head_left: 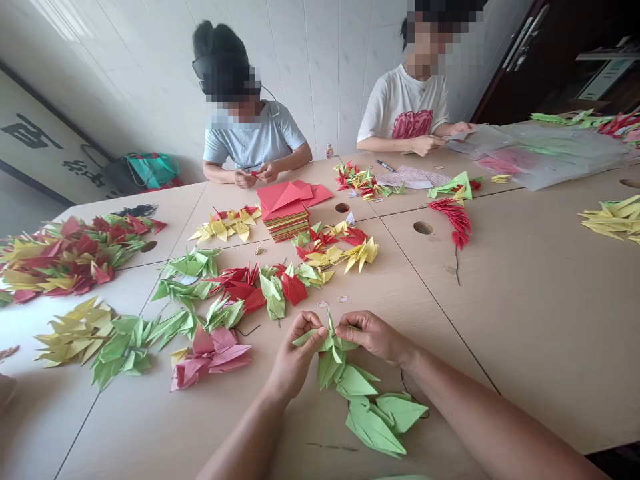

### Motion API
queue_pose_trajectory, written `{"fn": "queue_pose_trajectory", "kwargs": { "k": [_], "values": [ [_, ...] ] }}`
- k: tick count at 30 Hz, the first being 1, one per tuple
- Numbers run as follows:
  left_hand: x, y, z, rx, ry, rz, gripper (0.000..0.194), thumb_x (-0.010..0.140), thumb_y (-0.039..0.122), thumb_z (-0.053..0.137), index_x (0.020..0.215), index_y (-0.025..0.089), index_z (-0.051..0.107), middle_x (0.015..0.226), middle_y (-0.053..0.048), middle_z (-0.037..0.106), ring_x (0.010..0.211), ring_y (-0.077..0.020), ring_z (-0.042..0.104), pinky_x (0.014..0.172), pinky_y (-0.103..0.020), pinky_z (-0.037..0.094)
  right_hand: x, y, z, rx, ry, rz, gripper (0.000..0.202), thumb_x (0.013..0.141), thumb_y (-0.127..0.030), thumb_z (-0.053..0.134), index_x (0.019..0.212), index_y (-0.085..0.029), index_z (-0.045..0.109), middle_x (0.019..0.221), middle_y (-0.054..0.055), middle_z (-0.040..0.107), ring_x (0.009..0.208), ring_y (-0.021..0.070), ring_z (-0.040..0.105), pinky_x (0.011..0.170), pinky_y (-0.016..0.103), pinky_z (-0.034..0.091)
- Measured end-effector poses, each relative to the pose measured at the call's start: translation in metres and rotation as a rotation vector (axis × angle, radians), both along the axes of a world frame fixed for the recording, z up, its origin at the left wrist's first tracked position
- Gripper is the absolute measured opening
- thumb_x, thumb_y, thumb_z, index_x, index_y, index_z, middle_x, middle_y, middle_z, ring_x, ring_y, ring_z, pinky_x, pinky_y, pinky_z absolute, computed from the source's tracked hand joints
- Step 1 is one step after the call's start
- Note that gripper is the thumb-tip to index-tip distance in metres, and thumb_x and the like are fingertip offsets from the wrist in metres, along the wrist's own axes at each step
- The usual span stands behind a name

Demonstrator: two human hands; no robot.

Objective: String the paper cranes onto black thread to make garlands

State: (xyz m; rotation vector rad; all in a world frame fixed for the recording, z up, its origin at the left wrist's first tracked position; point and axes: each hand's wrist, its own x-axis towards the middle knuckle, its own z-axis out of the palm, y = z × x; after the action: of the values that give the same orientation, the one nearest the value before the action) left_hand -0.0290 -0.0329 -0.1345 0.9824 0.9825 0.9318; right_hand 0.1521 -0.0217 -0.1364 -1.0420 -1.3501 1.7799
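A green origami crane (331, 341) is pinched between my two hands at the near middle of the table, its thin point upright. My left hand (301, 347) has thumb and fingers closed on one wing. On the opposite wing, my right hand (373, 333) is closed in the same way. Below it a string of green paper cranes (373, 420) trails over the tabletop toward me, with a dark cord (415, 393) showing beside it. Left of my left hand lies a cluster of pink folded paper (213, 357).
Two people (255, 133) sit across the table. A stack of red, yellow and green paper (285, 217) stands mid-table. Strung cranes (260, 287) spread leftward to a large mixed pile (75, 253). A red strand (455, 223) and a plastic bag (545, 153) lie right.
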Motion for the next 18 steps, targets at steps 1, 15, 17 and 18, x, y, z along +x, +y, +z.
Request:
{"fn": "queue_pose_trajectory", "kwargs": {
  "k": [1,15,17,18],
  "values": [
    [-0.0004,0.0006,0.0001,-0.002,0.002,0.01,0.023,0.081,0.038,0.066,0.082,0.022,0.05,0.074,0.005,0.045,0.063,-0.0091,0.045,0.058,-0.02,0.043,0.0001,0.0,0.0005,-0.021,0.009,-0.003,0.041,0.078,-0.053,0.065,0.063,-0.017,0.052,0.062,-0.005,0.037,0.06,0.0101,0.032,0.058,0.025,0.028],
    [-0.0054,0.0025,-0.0056,0.074,0.021,-0.344,0.059,0.074,0.032,0.076,0.126,0.026,0.049,0.129,-0.011,0.056,0.12,-0.0275,0.053,0.099,-0.042,0.042,0.0077,0.0044,-0.0029,-0.255,0.164,-0.104,0.041,0.069,-0.052,0.073,0.066,-0.016,0.055,0.059,-0.005,0.043,0.054,0.0071,0.034,0.049,0.022,0.023],
    [-0.0067,0.0018,-0.0078,0.108,0.114,-0.361,0.057,0.072,0.027,0.077,0.123,0.026,0.051,0.126,-0.011,0.057,0.121,-0.0271,0.052,0.102,-0.043,0.04,0.008,0.0047,-0.0021,-0.265,0.175,-0.134,0.041,0.068,-0.051,0.075,0.065,-0.016,0.055,0.059,-0.005,0.046,0.053,0.007,0.036,0.049,0.022,0.021],
    [-0.007,0.0013,-0.0084,0.124,0.15,-0.362,0.054,0.071,0.024,0.077,0.12,0.025,0.053,0.123,-0.011,0.059,0.119,-0.0267,0.053,0.102,-0.043,0.04,0.0083,0.0049,-0.002,-0.272,0.179,-0.149,0.041,0.066,-0.051,0.076,0.065,-0.016,0.055,0.058,-0.005,0.047,0.052,0.007,0.036,0.048,0.022,0.02]
  ]
}}
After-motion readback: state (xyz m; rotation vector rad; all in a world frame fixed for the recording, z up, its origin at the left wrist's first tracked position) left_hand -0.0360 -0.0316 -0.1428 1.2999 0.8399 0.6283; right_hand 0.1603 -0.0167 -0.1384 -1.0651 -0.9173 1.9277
